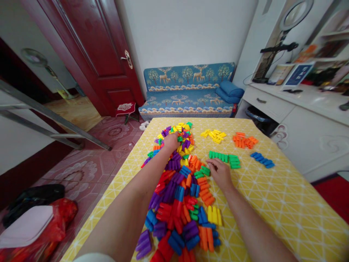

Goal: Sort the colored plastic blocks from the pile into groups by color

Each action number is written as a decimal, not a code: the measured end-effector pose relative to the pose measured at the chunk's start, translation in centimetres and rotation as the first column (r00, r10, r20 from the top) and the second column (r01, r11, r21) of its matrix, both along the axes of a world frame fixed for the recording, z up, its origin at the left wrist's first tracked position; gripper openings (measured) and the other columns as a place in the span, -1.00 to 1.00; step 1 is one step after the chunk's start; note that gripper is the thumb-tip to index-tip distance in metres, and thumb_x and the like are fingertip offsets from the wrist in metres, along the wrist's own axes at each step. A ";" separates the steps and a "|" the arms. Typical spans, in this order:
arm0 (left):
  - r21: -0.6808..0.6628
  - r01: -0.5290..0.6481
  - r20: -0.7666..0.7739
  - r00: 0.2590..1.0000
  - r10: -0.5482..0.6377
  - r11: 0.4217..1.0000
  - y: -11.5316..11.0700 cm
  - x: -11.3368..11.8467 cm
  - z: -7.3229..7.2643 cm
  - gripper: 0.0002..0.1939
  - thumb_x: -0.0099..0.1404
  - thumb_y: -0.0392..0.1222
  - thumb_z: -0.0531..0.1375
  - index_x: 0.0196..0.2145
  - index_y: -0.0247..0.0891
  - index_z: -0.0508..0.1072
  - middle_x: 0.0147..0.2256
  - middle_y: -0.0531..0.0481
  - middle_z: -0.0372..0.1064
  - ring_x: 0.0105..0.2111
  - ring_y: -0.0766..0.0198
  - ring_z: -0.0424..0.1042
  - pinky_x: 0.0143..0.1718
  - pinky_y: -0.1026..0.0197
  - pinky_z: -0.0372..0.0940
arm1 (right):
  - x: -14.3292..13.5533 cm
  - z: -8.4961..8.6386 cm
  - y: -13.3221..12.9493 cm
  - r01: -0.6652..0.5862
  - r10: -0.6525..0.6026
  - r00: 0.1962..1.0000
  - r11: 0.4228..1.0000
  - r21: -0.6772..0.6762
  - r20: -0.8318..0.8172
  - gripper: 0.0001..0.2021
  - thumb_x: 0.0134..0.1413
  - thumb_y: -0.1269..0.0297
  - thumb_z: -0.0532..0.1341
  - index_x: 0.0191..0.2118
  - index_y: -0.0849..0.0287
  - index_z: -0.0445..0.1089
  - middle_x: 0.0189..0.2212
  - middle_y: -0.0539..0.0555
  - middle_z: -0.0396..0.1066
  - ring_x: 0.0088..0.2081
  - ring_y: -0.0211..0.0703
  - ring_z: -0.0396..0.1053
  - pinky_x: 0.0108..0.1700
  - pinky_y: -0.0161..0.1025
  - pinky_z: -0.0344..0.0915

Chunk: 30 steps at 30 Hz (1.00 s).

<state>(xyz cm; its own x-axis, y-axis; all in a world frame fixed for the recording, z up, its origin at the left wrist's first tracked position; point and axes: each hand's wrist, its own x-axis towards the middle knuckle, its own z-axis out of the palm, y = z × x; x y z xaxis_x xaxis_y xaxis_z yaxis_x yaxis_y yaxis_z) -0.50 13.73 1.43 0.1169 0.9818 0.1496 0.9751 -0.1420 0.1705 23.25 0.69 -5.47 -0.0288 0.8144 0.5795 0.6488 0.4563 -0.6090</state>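
A long heap of ribbed plastic pieces (172, 191), like short tubes joined side by side, lies on the table in red, purple, blue, orange, green and yellow. My left hand (171, 141) reaches into its far part, fingers curled down among the pieces; what they grip is hidden. At the heap's right edge my right hand (220, 173) has thumb and fingers drawn together beside some green pieces (202, 171); anything between them is too small to make out. Just beyond that hand is a row of green pieces (218, 156), with another green group (234, 161) at its right end.
Separate groups of yellow pieces (214, 135), orange pieces (244, 140) and blue pieces (262, 160) lie on the yellow patterned tablecloth (283, 203). Behind the table stands a blue sofa (188, 96). A white cabinet (308, 134) is at the right, a metal ladder (54, 116) at the left.
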 end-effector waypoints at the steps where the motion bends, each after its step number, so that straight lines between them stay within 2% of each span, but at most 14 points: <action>1: 0.006 -0.004 0.002 1.000 0.004 1.000 -0.1 0.0 -0.1 -0.43 0.18 -0.14 0.21 0.15 -0.16 0.26 -0.09 -0.21 0.46 -0.05 -0.06 0.44 -0.09 0.05 0.32 | 0.0 0.0 0.0 -0.002 0.002 1.000 1.000 0.003 0.000 -0.79 0.18 0.36 0.09 -0.25 0.17 0.49 -0.31 0.09 0.48 -0.26 -0.14 0.43 -0.21 -0.22 0.34; 5: 0.054 -0.035 0.049 0.998 0.033 0.998 -0.4 -0.6 0.0 -0.40 0.20 -0.19 0.20 0.20 -0.14 0.21 -0.07 -0.20 0.45 -0.05 -0.03 0.44 -0.10 0.08 0.31 | 0.1 0.1 0.0 -0.010 0.010 1.000 1.000 0.005 0.000 -0.79 0.19 0.36 0.09 -0.24 0.18 0.49 -0.30 0.10 0.48 -0.25 -0.13 0.43 -0.19 -0.22 0.34; 7: 0.122 -0.074 0.165 0.985 0.053 0.990 -0.6 -1.3 0.4 -0.37 0.17 -0.23 0.22 0.20 -0.18 0.21 -0.10 -0.22 0.46 -0.08 -0.03 0.45 -0.12 0.09 0.30 | 0.1 0.0 0.0 -0.006 0.006 1.000 1.000 -0.004 0.002 -0.79 0.19 0.35 0.09 -0.24 0.18 0.49 -0.30 0.10 0.49 -0.25 -0.13 0.44 -0.20 -0.22 0.34; 9: 0.195 -0.116 0.375 0.927 0.035 0.974 -0.8 -1.9 1.0 -0.39 0.10 -0.26 0.26 0.14 -0.25 0.29 -0.16 -0.21 0.48 -0.14 0.00 0.46 -0.15 0.12 0.29 | 0.1 0.0 0.0 -0.002 0.002 1.000 1.000 -0.013 0.004 -0.79 0.19 0.35 0.09 -0.24 0.18 0.50 -0.31 0.09 0.49 -0.26 -0.13 0.44 -0.21 -0.21 0.34; 11: 0.186 -0.138 0.670 0.742 -0.022 0.973 -1.6 -2.3 1.8 -0.51 0.02 -0.28 0.30 -0.04 -0.31 0.41 -0.26 -0.14 0.48 -0.24 0.11 0.46 -0.21 0.19 0.28 | 0.1 0.0 0.0 -0.004 0.004 1.000 1.000 -0.015 0.005 -0.78 0.19 0.35 0.09 -0.23 0.17 0.50 -0.30 0.09 0.49 -0.25 -0.12 0.44 -0.20 -0.21 0.34; 13: 0.109 -0.106 0.883 0.468 -0.047 0.988 -3.1 -2.4 2.4 -0.68 -0.02 -0.25 0.32 -0.25 -0.34 0.45 -0.41 -0.05 0.45 -0.39 0.24 0.42 -0.31 0.26 0.27 | 0.1 0.0 0.0 -0.012 0.012 1.000 1.000 -0.012 0.007 -0.78 0.19 0.35 0.09 -0.23 0.17 0.50 -0.30 0.09 0.49 -0.24 -0.13 0.44 -0.20 -0.21 0.34; 14: 0.066 -0.067 0.928 0.371 -0.037 0.996 -4.0 -2.4 2.6 -0.73 -0.01 -0.19 0.31 -0.33 -0.34 0.44 -0.48 0.00 0.41 -0.47 0.29 0.39 -0.38 0.28 0.26 | 0.0 0.0 -0.1 -0.015 0.015 1.000 1.000 -0.010 0.009 -0.78 0.19 0.35 0.09 -0.23 0.17 0.50 -0.30 0.09 0.49 -0.24 -0.13 0.44 -0.20 -0.21 0.34; 16: -0.017 0.032 0.965 0.264 0.008 0.999 -6.3 -2.2 2.5 -0.73 -0.01 -0.09 0.31 -0.41 -0.33 0.40 -0.57 0.05 0.35 -0.58 0.35 0.32 -0.50 0.31 0.21 | 0.0 0.0 -0.1 -0.010 0.010 1.000 1.000 -0.002 0.012 -0.78 0.20 0.34 0.09 -0.23 0.17 0.50 -0.30 0.09 0.49 -0.26 -0.13 0.44 -0.21 -0.22 0.34; 18: -0.118 0.182 0.990 0.101 0.101 0.976 -8.5 -2.0 2.1 -0.68 -0.06 -0.08 0.35 -0.41 -0.31 0.38 -0.58 0.08 0.34 -0.60 0.37 0.31 -0.54 0.34 0.17 | 0.0 0.0 -0.2 0.004 -0.004 1.000 1.000 0.007 0.017 -0.78 0.20 0.32 0.09 -0.23 0.16 0.49 -0.30 0.09 0.49 -0.26 -0.13 0.44 -0.22 -0.21 0.34; 19: -0.136 0.237 0.990 0.060 0.125 0.962 -9.5 -1.9 1.8 -0.67 -0.08 -0.09 0.37 -0.40 -0.30 0.38 -0.58 0.09 0.34 -0.59 0.38 0.32 -0.54 0.35 0.18 | 0.0 0.0 -0.2 0.008 -0.008 1.000 1.000 0.013 0.016 -0.78 0.20 0.32 0.09 -0.23 0.15 0.49 -0.29 0.09 0.49 -0.26 -0.13 0.44 -0.22 -0.21 0.35; 21: -0.127 0.297 0.992 0.054 0.116 0.946 -11.0 -1.6 1.1 -0.66 -0.09 -0.13 0.39 -0.38 -0.30 0.40 -0.57 0.11 0.36 -0.57 0.40 0.33 -0.49 0.36 0.22 | -0.1 0.2 -0.4 0.003 -0.003 1.000 1.000 0.025 0.010 -0.79 0.19 0.31 0.10 -0.22 0.14 0.49 -0.28 0.09 0.49 -0.23 -0.12 0.44 -0.19 -0.20 0.36; 25: -0.079 0.292 0.989 0.140 0.040 0.953 -11.8 -1.1 0.2 -0.57 -0.06 -0.19 0.39 -0.21 -0.31 0.43 -0.43 0.06 0.45 -0.47 0.36 0.39 -0.37 0.32 0.29 | -1.6 1.4 -1.1 -0.057 0.058 0.997 0.998 0.035 -0.044 -0.80 0.19 0.30 0.12 -0.16 0.11 0.47 -0.22 0.09 0.47 -0.18 -0.12 0.43 -0.10 -0.16 0.37; 27: -0.046 0.278 0.980 0.200 -0.011 0.959 -11.7 -1.1 -0.1 -0.50 -0.05 -0.22 0.38 -0.10 -0.30 0.43 -0.29 0.00 0.49 -0.36 0.29 0.43 -0.28 0.28 0.32 | -3.0 2.4 -1.8 -0.137 0.140 0.988 0.990 0.039 -0.072 -0.76 0.19 0.30 0.14 -0.06 0.09 0.44 -0.10 0.11 0.42 -0.08 -0.11 0.40 -0.01 -0.13 0.35; 30: 0.022 0.314 0.948 0.295 -0.120 0.949 -11.6 -1.2 -0.4 -0.48 0.00 -0.27 0.34 -0.04 -0.30 0.43 -0.14 -0.07 0.48 -0.21 0.20 0.45 -0.15 0.22 0.32 | -5.4 3.8 -2.9 -0.289 0.292 0.954 0.956 0.049 -0.063 -0.67 0.16 0.31 0.18 0.05 0.02 0.40 0.17 0.13 0.19 0.13 -0.07 0.26 0.16 -0.05 0.24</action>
